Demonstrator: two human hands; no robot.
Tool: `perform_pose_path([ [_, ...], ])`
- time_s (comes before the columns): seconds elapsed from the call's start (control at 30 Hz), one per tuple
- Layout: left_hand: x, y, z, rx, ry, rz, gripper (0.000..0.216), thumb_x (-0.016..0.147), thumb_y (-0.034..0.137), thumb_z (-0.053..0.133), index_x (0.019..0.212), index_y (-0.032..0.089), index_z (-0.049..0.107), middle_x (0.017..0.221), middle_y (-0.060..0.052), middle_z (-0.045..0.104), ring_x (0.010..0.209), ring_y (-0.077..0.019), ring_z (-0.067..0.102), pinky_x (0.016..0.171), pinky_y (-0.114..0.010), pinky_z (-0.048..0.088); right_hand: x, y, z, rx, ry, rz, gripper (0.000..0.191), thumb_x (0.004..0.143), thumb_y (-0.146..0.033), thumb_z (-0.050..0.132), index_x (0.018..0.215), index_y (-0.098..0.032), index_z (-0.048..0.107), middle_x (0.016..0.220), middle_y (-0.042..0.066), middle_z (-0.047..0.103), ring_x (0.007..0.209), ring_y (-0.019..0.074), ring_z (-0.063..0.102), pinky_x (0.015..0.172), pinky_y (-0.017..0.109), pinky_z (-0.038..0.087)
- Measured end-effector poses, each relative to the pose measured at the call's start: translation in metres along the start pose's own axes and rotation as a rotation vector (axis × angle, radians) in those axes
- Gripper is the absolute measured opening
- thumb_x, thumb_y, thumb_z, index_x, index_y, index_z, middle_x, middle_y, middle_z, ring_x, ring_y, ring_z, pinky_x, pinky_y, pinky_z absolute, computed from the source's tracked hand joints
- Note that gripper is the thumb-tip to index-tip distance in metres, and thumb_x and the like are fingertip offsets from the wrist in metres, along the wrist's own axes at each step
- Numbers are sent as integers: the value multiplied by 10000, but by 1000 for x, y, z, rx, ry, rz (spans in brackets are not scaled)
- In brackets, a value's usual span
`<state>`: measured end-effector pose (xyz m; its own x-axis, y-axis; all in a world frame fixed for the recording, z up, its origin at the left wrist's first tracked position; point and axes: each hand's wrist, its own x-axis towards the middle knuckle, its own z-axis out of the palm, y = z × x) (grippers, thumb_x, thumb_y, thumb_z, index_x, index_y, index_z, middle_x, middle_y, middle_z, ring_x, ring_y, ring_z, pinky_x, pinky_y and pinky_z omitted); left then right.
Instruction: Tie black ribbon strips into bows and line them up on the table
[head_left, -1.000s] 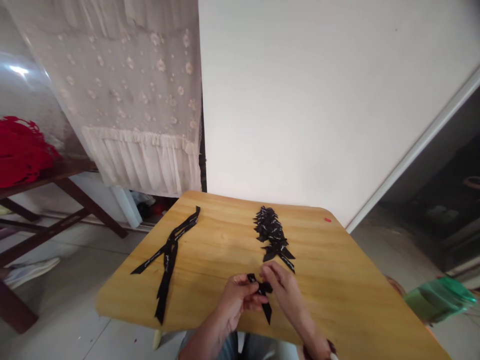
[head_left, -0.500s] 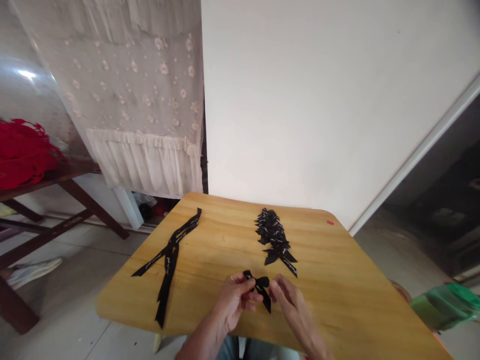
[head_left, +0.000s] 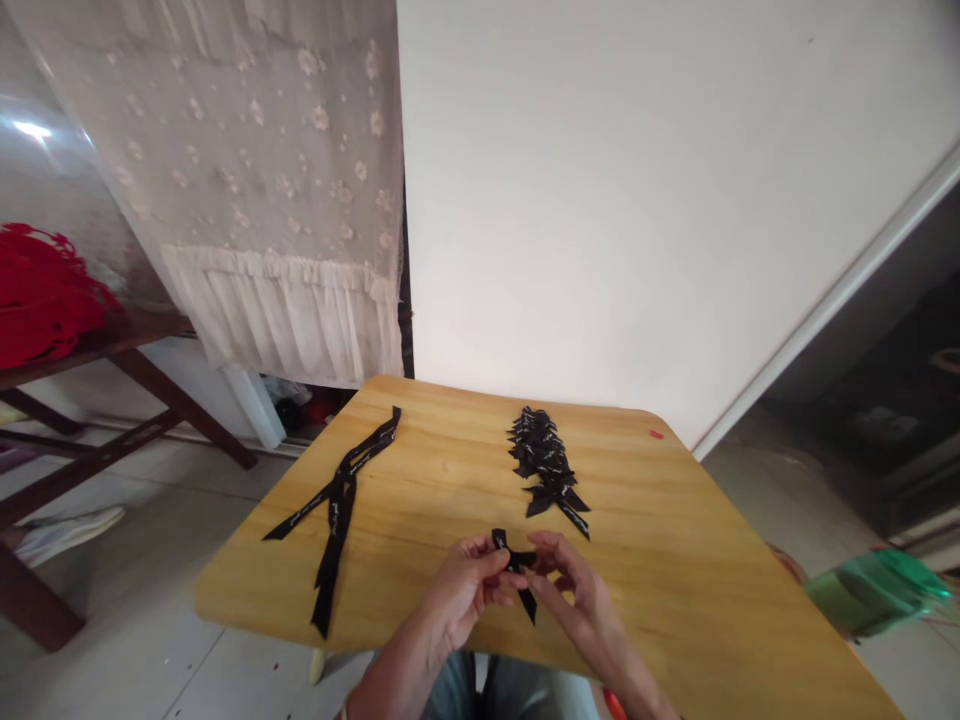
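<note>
A black ribbon bow (head_left: 519, 562) with pale lettering is held over the near part of the table. My left hand (head_left: 474, 580) pinches it from the left, thumb on top near its middle. On the other side my right hand (head_left: 564, 585) has its thumb and fingers closed around the bow's right loop, hiding part of it. One tail hangs down between the hands. Beyond them lies an overlapping row of black bows (head_left: 541, 450). Several flat black ribbon strips (head_left: 341, 500) lie crossed to the left of my hands.
The wooden table (head_left: 442, 470) stands against a white wall (head_left: 540, 200). A small red scrap (head_left: 656, 434) lies at its far right corner. Left is a dark bench (head_left: 150, 335) with a red pile (head_left: 45, 295); a green translucent container (head_left: 877, 590) is at the right.
My right hand has shifted slightly up and left, closing its fingers over the bow's right loop. The bow has turned a little in my left hand. The view has tilted slightly.
</note>
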<state>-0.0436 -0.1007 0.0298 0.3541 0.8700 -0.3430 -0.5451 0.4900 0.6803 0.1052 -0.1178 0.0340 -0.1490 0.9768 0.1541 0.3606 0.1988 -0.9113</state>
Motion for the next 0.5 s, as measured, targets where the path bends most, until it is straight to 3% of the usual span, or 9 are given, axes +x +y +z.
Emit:
perform_pose_path([
  [0.1,0,-1,0,44,0,17,195,576,207,698,683,93,581,669,-79,657,517,-141,619,388,-158,439,1,2,2,-42,16,-32,236,736,-272,502,955,-191,536,877,61,607,753,169,567,581,234,432],
  [0.23,1,-4,-2,117,13,22,230,571,246,699,697,106,568,630,-65,651,530,-170,627,393,-185,449,4,2,3,-80,39,-61,128,754,-277,487,756,-189,581,760,36,602,703,161,565,558,216,415],
  [0.4,3,-5,-3,93,31,35,213,577,233,692,690,106,565,602,-45,637,501,-140,614,388,-163,433,4,1,1,-8,129,37,262,785,-404,435,699,-178,534,623,16,563,597,144,536,541,220,407],
  [0.5,3,-5,-3,82,-1,31,202,583,232,688,678,103,564,569,-39,621,462,-121,592,370,-154,419,1,-1,1,38,42,72,351,798,-465,373,625,-182,488,572,4,534,559,133,510,526,221,394],
])
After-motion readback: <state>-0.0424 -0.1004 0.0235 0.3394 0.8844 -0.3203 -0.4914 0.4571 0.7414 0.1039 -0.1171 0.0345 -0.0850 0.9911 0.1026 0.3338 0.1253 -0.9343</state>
